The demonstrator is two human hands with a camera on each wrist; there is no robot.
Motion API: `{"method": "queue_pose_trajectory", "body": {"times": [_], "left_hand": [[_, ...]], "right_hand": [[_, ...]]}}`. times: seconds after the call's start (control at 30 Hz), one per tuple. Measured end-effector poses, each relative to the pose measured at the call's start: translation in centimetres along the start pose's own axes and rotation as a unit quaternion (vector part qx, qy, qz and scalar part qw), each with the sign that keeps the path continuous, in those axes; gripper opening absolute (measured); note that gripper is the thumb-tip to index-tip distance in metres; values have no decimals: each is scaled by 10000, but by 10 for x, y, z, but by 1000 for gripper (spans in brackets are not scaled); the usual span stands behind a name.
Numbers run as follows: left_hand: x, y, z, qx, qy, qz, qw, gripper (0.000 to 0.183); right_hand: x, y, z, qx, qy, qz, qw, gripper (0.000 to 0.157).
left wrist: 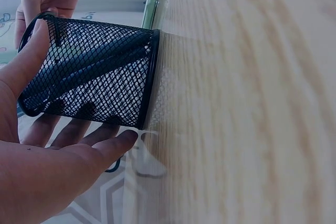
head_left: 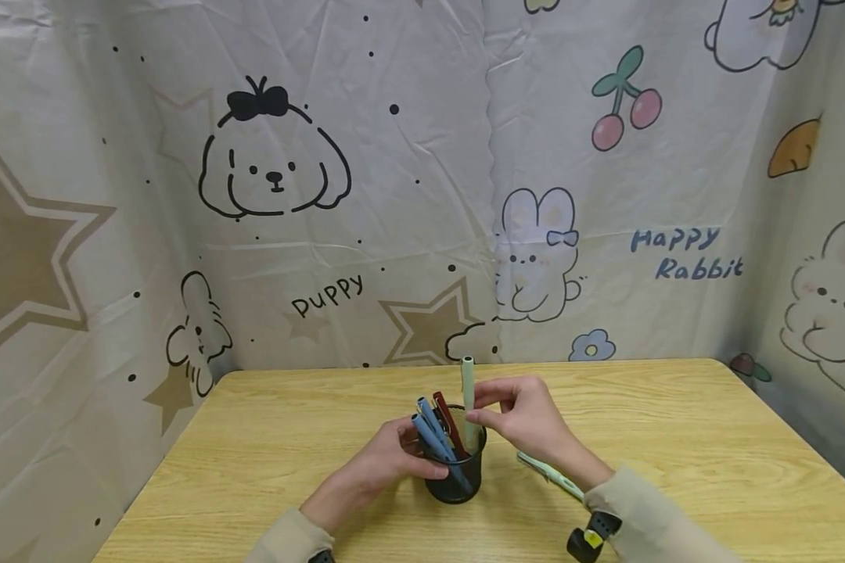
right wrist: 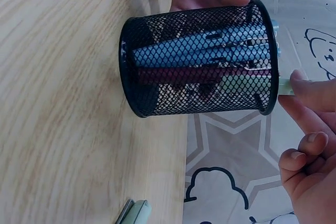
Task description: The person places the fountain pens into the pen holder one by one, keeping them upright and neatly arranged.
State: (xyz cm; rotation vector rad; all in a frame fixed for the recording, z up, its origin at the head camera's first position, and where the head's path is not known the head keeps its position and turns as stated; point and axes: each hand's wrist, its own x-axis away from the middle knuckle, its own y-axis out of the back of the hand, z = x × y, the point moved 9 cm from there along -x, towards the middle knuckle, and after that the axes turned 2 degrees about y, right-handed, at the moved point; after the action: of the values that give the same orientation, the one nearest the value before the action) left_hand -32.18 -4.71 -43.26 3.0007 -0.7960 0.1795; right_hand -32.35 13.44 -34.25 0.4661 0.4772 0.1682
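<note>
A black wire-mesh pen cup (head_left: 462,486) stands upright on the table in the head view. My left hand (head_left: 383,460) grips its side, thumb (left wrist: 32,59) near the rim and fingers curled round the wall. Inside lean blue pens (head_left: 433,432) and a dark red pen (head_left: 447,422). My right hand (head_left: 531,416) pinches a light green pen (head_left: 468,381) between thumb and fingers at the cup's mouth. Its lower part shows through the mesh (right wrist: 247,84) in the right wrist view, well above the cup's bottom.
Another light green pen (head_left: 551,474) lies on the wooden table (head_left: 289,422), right of the cup and beneath my right forearm. Behind the table hangs a pale printed cloth (head_left: 408,219) with cartoon figures, which also covers both sides.
</note>
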Motion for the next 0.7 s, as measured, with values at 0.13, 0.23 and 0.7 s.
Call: {"method": "queue_pose_trajectory", "body": {"times": [0.13,0.23,0.7], "left_hand": [[0,-1,1,6,-3,-24,10000,57],[1,-2,2,0,1,-39,10000,58],[4,-5,3,-98,-144,-22,9998,60]], "right_hand": [[2,-1,-1,58,83,38,9999,18],[4,-2,-1,87,179,53,9998,18],[13,1,-6,234,131,24,9996,15]]}}
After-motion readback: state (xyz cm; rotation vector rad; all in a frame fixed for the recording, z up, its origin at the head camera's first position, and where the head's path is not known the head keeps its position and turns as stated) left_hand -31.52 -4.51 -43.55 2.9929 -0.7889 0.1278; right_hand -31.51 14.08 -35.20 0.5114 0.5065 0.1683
